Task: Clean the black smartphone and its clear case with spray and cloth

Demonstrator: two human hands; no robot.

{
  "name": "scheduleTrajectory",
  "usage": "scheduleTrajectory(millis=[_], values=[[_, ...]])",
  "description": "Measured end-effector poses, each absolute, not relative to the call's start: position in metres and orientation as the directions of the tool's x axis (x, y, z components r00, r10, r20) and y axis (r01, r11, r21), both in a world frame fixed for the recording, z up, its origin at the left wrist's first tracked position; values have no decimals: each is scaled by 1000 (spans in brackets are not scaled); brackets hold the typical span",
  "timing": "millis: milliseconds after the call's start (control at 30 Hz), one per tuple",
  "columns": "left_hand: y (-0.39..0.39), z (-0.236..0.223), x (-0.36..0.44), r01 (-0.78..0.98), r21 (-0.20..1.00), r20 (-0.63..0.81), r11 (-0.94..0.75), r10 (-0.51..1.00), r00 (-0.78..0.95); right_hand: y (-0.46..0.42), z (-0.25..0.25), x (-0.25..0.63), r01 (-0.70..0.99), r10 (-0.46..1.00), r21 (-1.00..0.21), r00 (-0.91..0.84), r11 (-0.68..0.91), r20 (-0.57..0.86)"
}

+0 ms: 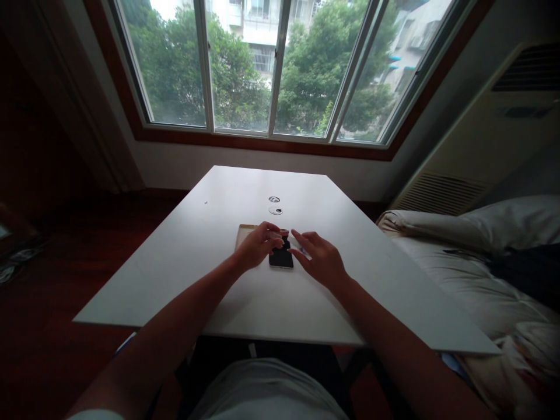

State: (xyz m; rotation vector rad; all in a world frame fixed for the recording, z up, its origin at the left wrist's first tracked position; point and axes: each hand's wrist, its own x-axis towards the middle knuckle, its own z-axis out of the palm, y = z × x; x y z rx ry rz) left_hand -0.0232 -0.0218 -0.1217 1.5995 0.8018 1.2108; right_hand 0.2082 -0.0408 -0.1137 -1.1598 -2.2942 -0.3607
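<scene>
A black smartphone [280,259] lies on the white table [245,315], its upper part partly covered by my fingers. My left hand [258,245] is over the phone's left side, thumb and fingers brought together around something pale and thin that I cannot make out. From the right, my right hand [321,258] reaches to the phone's edge. Between its thumb and index finger shows a thin, whitish, see-through piece [303,251] with faint bluish marks. A tan-edged flat case or box [242,233] lies behind my left hand, mostly hidden by it.
Two round inserts, a dark-rimmed one [274,199] and a pale one with a dark hole [275,210], sit farther back on the table. A tiny dark bit [206,202] lies at the left. A cushioned bed or sofa [437,256] stands right; a window [271,70] is ahead.
</scene>
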Motion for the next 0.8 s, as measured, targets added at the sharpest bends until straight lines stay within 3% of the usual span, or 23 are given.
scheduleTrajectory(millis=[200, 367, 567, 667, 800], values=[[-29, -122, -9, -19, 928, 366, -373, 899, 242, -42, -119, 202, 725, 577, 55, -589, 686, 566], [-31, -119, -9, 134, 878, 427, -460, 878, 218, -45, -123, 200, 679, 563, 53, -647, 732, 515], [-30, -124, -10, 114, 843, 457, -525, 812, 363, -46, -126, 202, 667, 578, 12, -655, 745, 487], [-31, -124, -10, 127, 832, 447, -541, 788, 424, -45, -126, 206, 726, 670, -146, -511, 672, 539], [-27, -122, -15, 245, 804, 456, -541, 827, 329, -34, -126, 226, 825, 781, -388, -99, 411, 617]])
